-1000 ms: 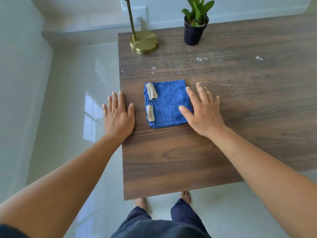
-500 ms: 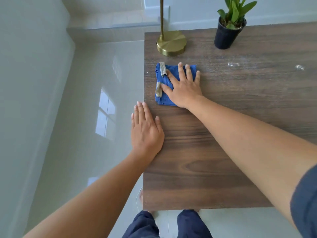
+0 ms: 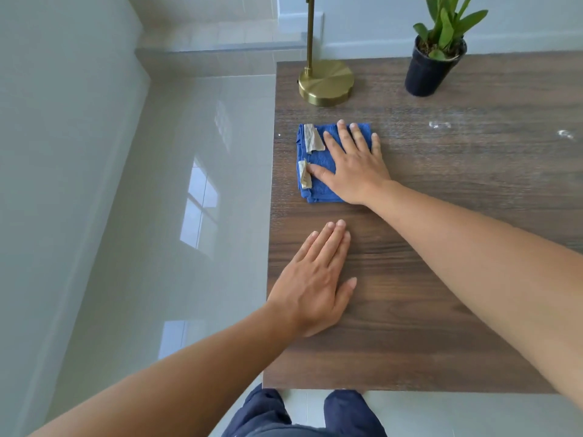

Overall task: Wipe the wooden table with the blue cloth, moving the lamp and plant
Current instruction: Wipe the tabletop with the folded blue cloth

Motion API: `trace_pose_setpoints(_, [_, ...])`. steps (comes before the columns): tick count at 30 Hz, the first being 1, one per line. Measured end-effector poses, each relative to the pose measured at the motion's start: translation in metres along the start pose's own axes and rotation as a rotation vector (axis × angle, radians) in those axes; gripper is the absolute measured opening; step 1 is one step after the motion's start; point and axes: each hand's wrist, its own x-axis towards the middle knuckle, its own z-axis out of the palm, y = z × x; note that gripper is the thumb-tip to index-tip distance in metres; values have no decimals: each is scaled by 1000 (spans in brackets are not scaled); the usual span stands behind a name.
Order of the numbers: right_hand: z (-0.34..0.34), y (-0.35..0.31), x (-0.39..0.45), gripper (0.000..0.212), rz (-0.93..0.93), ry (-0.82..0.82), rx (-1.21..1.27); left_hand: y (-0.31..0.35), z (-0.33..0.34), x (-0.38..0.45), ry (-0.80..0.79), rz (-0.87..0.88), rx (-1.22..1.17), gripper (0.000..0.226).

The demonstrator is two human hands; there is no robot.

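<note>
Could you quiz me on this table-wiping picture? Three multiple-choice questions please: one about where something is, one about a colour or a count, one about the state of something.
1. Where does the lamp stand?
A. Near the table's far left corner
B. On the floor
C. On the table's near edge

2. How many pale tags show on the blue cloth?
A. None
B. Two
C. Five

3. How does the right hand meet the cloth?
A. It pinches the cloth in the air
B. It lies flat on it, fingers spread
C. It is nowhere near it

Answers: 1 A, its brass base sits on the wooden table at the far left, left of the plant. 2 B, one tag near the far edge, one lower down. 3 B, palm down on the cloth, while the left hand rests flat on the wood.
</note>
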Motion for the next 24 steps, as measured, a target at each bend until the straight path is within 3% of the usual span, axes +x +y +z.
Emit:
trace_pose_setpoints(4, [-7,-26,21,109,86,-23,-29,2,-2,1,-16,-21,15,70])
trace_pose_setpoints(7, [2,-51,1,119,-148,-37,-67,2,-1,-16,10,-40,-27,70])
trace_pose_setpoints(9, [10,-56,-10,120,-242,-32,-64,-1,1,-35,70,-176,-45,70])
trace_pose_setpoints(13, [1,-60,9,119,-80,-17,1,1,7,-55,143,-473,-111,72])
trace_pose_setpoints(15, [1,-66,7,120,-68,-4,-14,4,8,-55,161,-480,-130,72])
trace_pose_setpoints(19, [17,-67,-22,119,-216,8,-65,5,7,-56,186,-520,-164,72])
trace_pose_setpoints(24, [4,-83,11,113,-11,-14,-33,6,9,-57,216,-591,-168,75])
